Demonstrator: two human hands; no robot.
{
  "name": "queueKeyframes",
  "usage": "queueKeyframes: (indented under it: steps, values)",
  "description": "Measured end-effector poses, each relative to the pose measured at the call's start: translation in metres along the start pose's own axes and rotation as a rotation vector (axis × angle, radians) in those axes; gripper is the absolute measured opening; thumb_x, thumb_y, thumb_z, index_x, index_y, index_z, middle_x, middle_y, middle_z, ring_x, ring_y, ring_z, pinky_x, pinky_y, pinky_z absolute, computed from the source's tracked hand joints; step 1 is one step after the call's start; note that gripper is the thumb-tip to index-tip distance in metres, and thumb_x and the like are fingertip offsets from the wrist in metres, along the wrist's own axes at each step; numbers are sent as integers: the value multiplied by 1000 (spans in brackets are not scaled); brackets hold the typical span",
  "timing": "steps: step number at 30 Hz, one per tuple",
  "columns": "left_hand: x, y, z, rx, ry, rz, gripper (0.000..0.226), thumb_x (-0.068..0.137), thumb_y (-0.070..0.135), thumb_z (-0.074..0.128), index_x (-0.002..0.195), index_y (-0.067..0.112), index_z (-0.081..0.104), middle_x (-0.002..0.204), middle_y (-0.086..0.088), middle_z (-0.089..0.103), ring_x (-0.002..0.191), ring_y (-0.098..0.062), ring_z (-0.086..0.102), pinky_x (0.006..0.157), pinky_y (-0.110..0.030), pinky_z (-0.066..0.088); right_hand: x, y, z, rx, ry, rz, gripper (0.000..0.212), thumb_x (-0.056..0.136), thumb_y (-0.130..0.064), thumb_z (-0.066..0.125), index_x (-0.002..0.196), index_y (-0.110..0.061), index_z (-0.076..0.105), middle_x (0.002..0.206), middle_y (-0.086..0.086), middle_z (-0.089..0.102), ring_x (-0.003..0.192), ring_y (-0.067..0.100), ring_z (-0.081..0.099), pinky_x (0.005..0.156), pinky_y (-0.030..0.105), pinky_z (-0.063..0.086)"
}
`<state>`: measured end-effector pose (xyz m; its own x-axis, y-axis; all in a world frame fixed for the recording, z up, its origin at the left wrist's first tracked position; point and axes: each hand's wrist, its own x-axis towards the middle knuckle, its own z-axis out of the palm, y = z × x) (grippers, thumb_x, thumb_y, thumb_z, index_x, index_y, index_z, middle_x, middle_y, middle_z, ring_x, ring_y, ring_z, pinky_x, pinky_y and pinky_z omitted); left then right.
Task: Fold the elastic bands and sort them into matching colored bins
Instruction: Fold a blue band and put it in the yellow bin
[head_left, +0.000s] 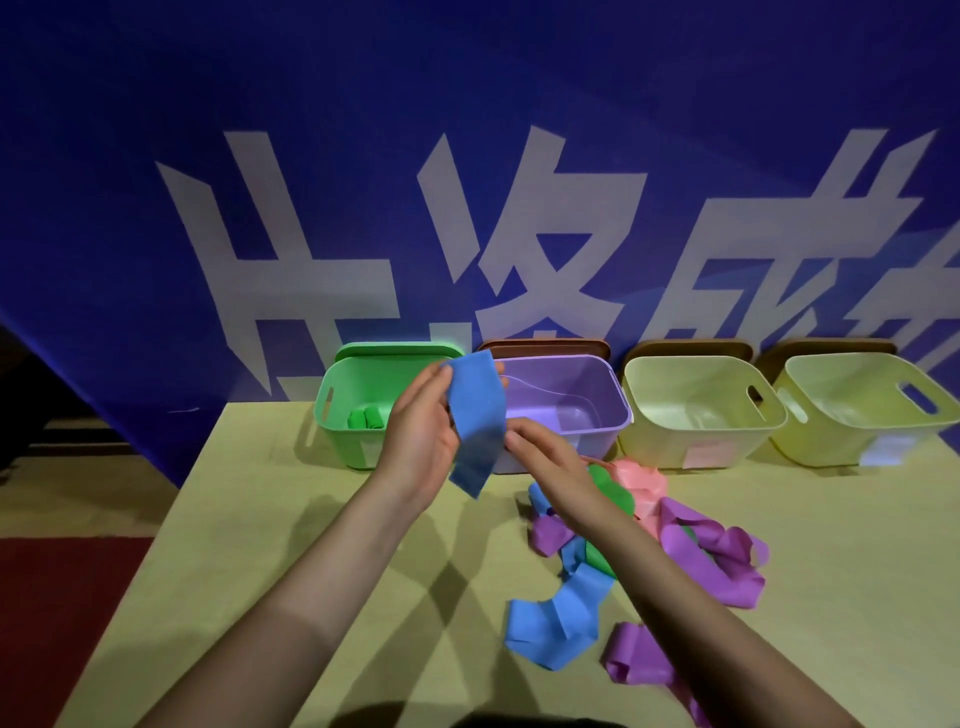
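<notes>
Elastic bands are the work here, and one blue band (478, 421) is held up above the far middle of the table (311, 545), in front of the bins. Going left to right: the green bin (337, 415) near the far left corner already holds rolled green bands (366, 418). The left hand (421, 431) grips the blue band's upper part, thumb and fingers curled round its edge. The right hand (545, 462) pinches the band's right edge lower down, fingertips pressed together on it. Behind the hands stands the purple bin (571, 410), then two pale yellow bins (696, 410) toward the far right corner. A loose pile of bands (649, 545), purple, blue, green and pink, lies on the right half of the table.

The risks, as I judge them: the slack lower end hangs free, so the fold may come out skewed or spring open once released. No bin looks blue; small labels on the bin fronts are too faint to read, so the band could land in the wrong bin. The right forearm passes just over the pile and could drag bands toward the near edge.
</notes>
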<state>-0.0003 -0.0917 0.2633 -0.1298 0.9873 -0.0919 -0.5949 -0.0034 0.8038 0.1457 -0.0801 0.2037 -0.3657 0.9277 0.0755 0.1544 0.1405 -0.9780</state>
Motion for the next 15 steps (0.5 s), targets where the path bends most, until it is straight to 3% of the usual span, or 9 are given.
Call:
queueKeyframes:
  steps: [1, 3, 6, 11, 13, 15]
  values:
    - [0, -1, -2, 26, 14, 11, 27, 102, 14, 36, 113, 0, 56, 100, -14, 72, 93, -22, 69, 86, -35, 53, 3, -8, 5, 1, 17, -32, 24, 96, -24, 51, 86, -4, 59, 77, 9, 52, 72, 15, 48, 70, 21, 38]
    - [1, -2, -7, 55, 56, 21, 30, 102, 16, 36, 118, 0, 55, 105, -15, 71, 97, -21, 68, 89, -34, 52, 8, -14, 13, 18, 73, -70, 28, 91, -29, 51, 72, -9, 51, 68, 4, 41, 65, 11, 39, 61, 25, 31]
    - [0, -7, -14, 7, 103, -74, 34, 102, 29, 37, 113, 7, 60, 107, -10, 71, 99, -18, 67, 96, -34, 47, 12, -18, 19, 78, 108, -82, 26, 88, -31, 52, 70, -12, 50, 66, 7, 39, 62, 11, 37, 57, 22, 29]
    - [-4, -19, -19, -168, 80, -170, 34, 95, 35, 45, 106, 10, 65, 103, -7, 71, 94, -17, 66, 100, -37, 43, 17, -12, 25, 126, 74, -93, 20, 92, -22, 54, 74, -13, 55, 61, -14, 48, 59, 3, 42, 56, 16, 34]
    - [-5, -23, -16, -252, 47, -155, 38, 87, 36, 49, 107, 8, 64, 101, -6, 73, 96, -18, 67, 106, -41, 40, 18, -10, 26, 142, 98, -77, 24, 93, -22, 55, 76, -5, 56, 66, -4, 51, 62, 6, 44, 57, 19, 35]
    - [-5, -25, -11, -297, 4, -154, 44, 84, 39, 49, 113, 9, 63, 113, -7, 70, 111, -22, 61, 108, -42, 37, 19, -9, 26, 147, 133, -66, 25, 96, -15, 56, 77, -1, 54, 67, 4, 49, 60, 7, 44, 55, 18, 36]
